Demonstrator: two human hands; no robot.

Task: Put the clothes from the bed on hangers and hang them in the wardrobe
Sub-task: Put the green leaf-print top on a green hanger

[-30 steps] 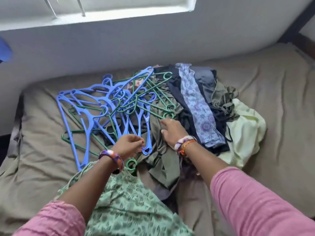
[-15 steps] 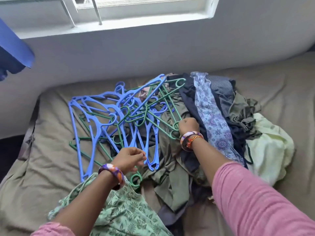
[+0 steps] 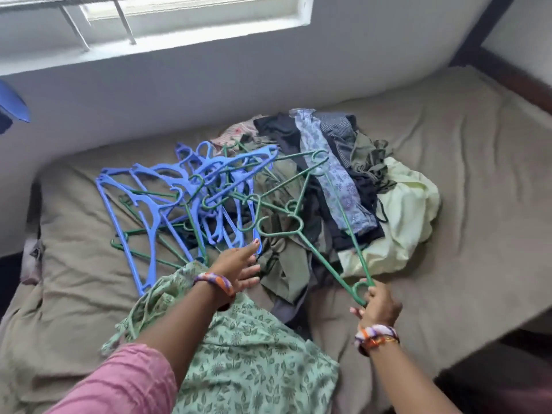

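Observation:
A tangle of blue hangers (image 3: 167, 201) and green hangers lies on the bed (image 3: 466, 180). My right hand (image 3: 378, 306) grips the hook of a green hanger (image 3: 343, 216) that stretches from the pile toward me across the heap of clothes (image 3: 337, 186). Another green hanger (image 3: 286, 231) seems caught on it. My left hand (image 3: 239, 270) reaches with straight fingers beside the lower ends of the blue hangers, holding nothing. A green leaf-print garment (image 3: 254, 354) lies under my left forearm at the bed's near side. No wardrobe is in view.
A pale yellow-green garment (image 3: 412, 210) bulges at the right of the heap. The wall and a barred window (image 3: 149, 22) run behind the bed. A dark wooden bed frame (image 3: 507, 73) stands at the far right, and a blue cloth (image 3: 12, 103) hangs at the left edge.
My right hand has taken a green hanger by its hook and pulled it back toward me and to the right. My left hand has opened its fingers near the blue hangers.

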